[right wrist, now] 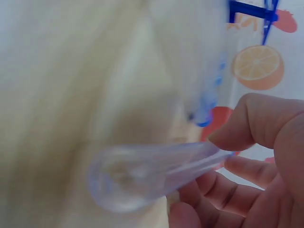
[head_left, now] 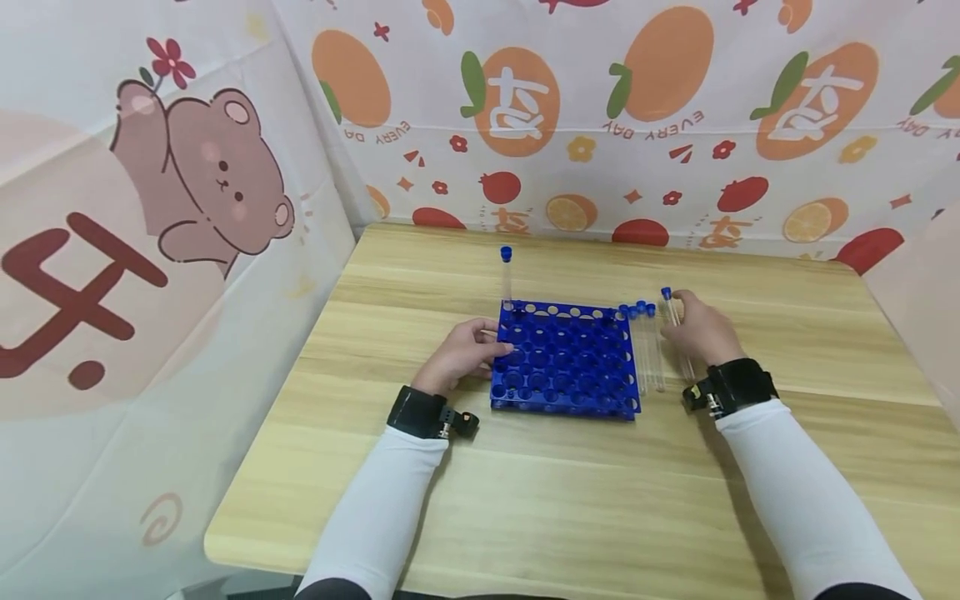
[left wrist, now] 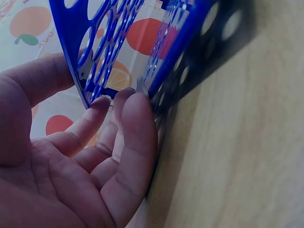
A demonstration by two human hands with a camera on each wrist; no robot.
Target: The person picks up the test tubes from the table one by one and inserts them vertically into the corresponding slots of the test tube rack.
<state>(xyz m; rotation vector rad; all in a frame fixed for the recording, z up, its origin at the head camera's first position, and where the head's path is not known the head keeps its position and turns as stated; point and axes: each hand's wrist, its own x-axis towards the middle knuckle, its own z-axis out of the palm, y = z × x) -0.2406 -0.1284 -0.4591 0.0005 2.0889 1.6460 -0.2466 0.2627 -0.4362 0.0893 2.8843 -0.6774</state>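
A blue test tube rack (head_left: 562,358) with rows of round holes stands on the table. My left hand (head_left: 468,354) grips its left side, thumb over the top plate and fingers at the side, as the left wrist view shows too. One clear test tube with a blue cap (head_left: 506,279) stands upright in the rack's far left corner. To the right of the rack, my right hand (head_left: 703,329) pinches another blue-capped test tube (right wrist: 142,175) between thumb and fingers, its rounded end toward the wrist camera. Several more capped test tubes (head_left: 651,354) lie beside the rack's right edge.
The wooden table (head_left: 465,500) ends at a fruit-printed cloth (head_left: 637,192) behind and a bear-printed cloth (head_left: 217,175) at the left. A dark wrist camera strap (head_left: 738,387) sits on the right wrist, with a similar strap (head_left: 416,412) on the left.
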